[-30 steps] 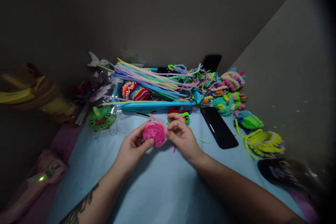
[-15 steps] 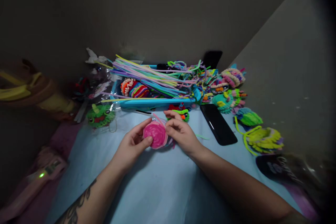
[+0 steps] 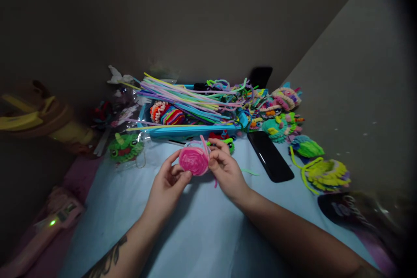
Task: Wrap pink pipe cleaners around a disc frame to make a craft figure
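A round pink pipe-cleaner coil (image 3: 193, 160) is held between both hands above a light blue table (image 3: 195, 230). My left hand (image 3: 167, 184) grips its left and lower edge with thumb and fingers. My right hand (image 3: 224, 169) pinches its right edge, where a loose pink stem sticks up. Just behind the hands lies a small red and green pipe-cleaner figure (image 3: 224, 139).
A blue tray (image 3: 192, 130) of long coloured pipe cleaners stands behind. A green frog figure (image 3: 125, 147) lies at the left, a black phone (image 3: 270, 156) at the right, and several finished coloured figures (image 3: 322, 171) along the right wall. A pink device with a green light (image 3: 54, 221) sits at lower left.
The coil has risen slightly and tilted. My right fingers have shifted along its right edge, and the loose pink stem now stands up by them.
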A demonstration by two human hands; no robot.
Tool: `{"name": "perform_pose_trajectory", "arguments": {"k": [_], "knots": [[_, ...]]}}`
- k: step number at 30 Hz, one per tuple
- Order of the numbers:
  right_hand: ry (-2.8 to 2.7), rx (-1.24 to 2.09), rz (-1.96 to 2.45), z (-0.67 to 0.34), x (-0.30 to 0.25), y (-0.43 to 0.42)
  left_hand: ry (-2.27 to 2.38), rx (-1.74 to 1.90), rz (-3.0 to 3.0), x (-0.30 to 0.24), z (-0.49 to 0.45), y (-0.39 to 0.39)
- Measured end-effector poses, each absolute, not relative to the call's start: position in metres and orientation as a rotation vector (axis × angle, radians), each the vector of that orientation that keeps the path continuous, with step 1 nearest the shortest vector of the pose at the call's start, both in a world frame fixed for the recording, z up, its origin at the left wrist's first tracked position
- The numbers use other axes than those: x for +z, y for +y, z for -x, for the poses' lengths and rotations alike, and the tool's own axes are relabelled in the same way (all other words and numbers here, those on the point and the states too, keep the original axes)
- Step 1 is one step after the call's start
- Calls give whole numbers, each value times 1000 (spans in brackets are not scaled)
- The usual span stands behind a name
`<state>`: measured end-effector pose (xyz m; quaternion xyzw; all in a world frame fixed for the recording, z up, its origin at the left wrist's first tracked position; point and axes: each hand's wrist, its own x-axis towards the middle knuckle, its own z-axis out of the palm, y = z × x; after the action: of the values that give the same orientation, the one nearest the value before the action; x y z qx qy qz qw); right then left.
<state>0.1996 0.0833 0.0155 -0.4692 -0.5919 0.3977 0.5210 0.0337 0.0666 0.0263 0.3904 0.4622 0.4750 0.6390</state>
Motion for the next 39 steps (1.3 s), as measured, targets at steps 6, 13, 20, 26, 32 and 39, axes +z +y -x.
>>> {"name": "perform_pose_trajectory", "arguments": {"k": [6, 13, 20, 26, 32, 39], "knots": [[-1554, 912, 1097, -196, 10, 76, 1007, 1178, -829, 24, -39, 62], [-1608, 867, 1077, -194, 12, 69, 1010, 1221, -800, 27, -46, 57], [-1465, 780, 1122, -191, 7, 71, 976, 1152, -718, 26, -43, 58], [-1689, 400, 1054, -196, 14, 72, 953, 1120, -562, 32, -46, 57], [-1746, 298, 1009, -205, 20, 80, 994, 1074, -516, 34, -43, 61], [-2000, 166, 993, -217, 21, 92, 957, 1013, -575, 35, -41, 61]]}}
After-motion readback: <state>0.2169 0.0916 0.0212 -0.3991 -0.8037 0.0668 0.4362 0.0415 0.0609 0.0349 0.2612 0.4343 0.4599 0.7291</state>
